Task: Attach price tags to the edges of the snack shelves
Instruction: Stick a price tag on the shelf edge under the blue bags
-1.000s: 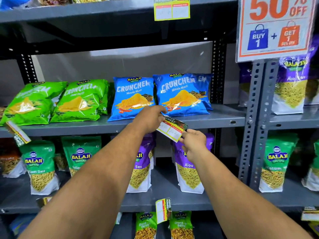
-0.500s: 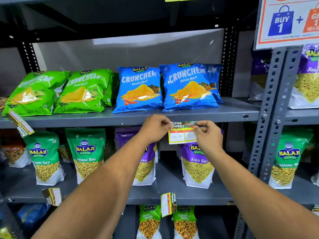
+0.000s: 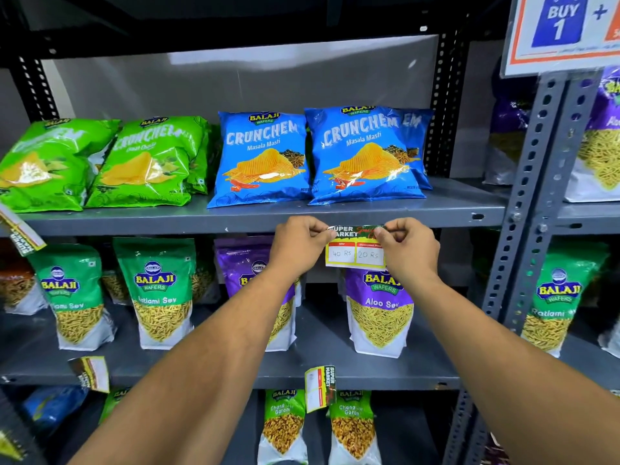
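A: Where is the price tag held, and by what?

B: It is pinched at its top strip from both ends. The left hand has its fingers closed narrow on the upper left corner, and the right hand has its fingers closed the same way on the upper right corner. The tag lies directly between the two sets of fingers, its long axis level and running along the shelf edge.

A: And against the shelf?

B: The dark header strip is laid over the front lip, just below the blue Crunchem packets; the yellow part with the two price boxes hangs below the fingers, in front of a purple Aloo Sev pouch. Whether the strip is already stuck cannot be told (it is partly covered by the fingertips).

A: Which hand is nearer for the pressing?

B: Neither, it is judged: both are touching the tag, one at each end. What matters is that the header stays parallel to the lip while it is pressed flat, probably from the fingers inward along that axis.

A: What could go wrong?

B: A tilt, if one end is let go first. Other tags nearby hang crooked, one on the shelf below and one far to the left of the left fingers.
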